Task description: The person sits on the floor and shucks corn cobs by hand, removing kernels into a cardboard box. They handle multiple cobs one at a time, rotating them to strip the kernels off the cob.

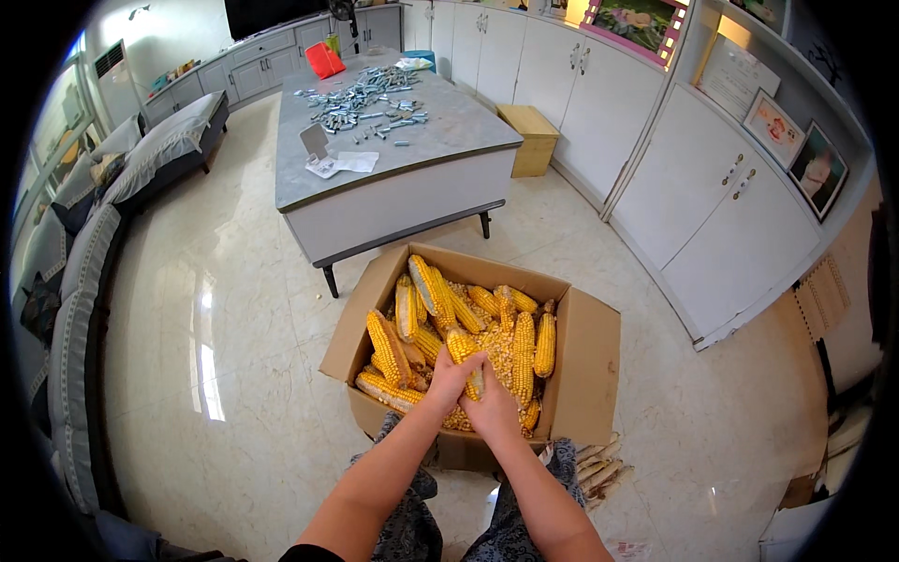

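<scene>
Both my hands meet over an open cardboard box (585, 365) and grip one ear of corn (461, 347). My left hand (452, 379) wraps its left side, while my right hand (492, 405) closes on its lower right part. Yellow kernels show at the upper end; a paler strip lies between my hands. Around it in the box are several whole ears of corn (523, 356), some leaning on the left wall. Loose kernels (494, 348) fill the middle. My palms and the ear's lower end are hidden by my fingers.
Bare cobs (599, 468) lie on the floor by the box's lower right corner. Beyond the box stands a grey-topped table (412, 159) with many small metal pieces (361, 101), papers (342, 164) and a red container (324, 61). A sofa (75, 347) lines the left; white cabinets (693, 187) line the right.
</scene>
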Demonstrator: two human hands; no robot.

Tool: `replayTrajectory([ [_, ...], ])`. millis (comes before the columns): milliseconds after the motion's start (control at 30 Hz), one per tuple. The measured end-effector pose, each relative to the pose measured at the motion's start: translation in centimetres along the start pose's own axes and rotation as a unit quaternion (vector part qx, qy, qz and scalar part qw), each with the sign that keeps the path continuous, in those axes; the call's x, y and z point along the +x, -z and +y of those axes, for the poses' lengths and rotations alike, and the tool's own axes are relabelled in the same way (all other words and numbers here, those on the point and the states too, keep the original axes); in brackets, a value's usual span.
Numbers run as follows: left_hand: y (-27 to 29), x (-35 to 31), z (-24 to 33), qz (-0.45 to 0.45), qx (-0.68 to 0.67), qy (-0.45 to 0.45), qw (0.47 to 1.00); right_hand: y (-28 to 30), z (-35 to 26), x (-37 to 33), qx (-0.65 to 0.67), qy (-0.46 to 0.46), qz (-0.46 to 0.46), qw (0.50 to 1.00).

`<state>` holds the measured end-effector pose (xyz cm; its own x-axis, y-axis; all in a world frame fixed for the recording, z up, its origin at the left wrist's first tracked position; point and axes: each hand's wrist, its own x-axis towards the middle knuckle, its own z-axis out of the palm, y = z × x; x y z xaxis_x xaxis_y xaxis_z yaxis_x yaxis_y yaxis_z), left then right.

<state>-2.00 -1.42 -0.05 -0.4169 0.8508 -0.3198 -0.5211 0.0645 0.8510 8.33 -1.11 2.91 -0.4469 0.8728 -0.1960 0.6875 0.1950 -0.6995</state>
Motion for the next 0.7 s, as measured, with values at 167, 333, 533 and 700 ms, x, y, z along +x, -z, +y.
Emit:
replayTrajectory([
  [167, 0.5, 0.2, -0.1, 0.013, -0.083, 0.028, 0.996, 0.7, -0.6, 0.1, 0.039, -0.019, -0.024, 0.999],
  [333, 1.6, 0.9, -0.5, -0.029, -0.209, 0.094, 0.973, 0.3, 0.7, 0.7, 0.167, -0.024, -0.038, 0.985],
  [533, -0.3, 0.3, -0.7, 0.043, 0.022, 0.0, 0.999, -0.2, 1.3, 2.2, 0.241, -0.059, 0.0, 0.969],
  [700, 0.7, 1.2, -2.2, 0.021, -0.075, 0.05, 0.996, -0.1, 2.7, 3.3, 0.241, -0.029, -0.035, 0.969],
])
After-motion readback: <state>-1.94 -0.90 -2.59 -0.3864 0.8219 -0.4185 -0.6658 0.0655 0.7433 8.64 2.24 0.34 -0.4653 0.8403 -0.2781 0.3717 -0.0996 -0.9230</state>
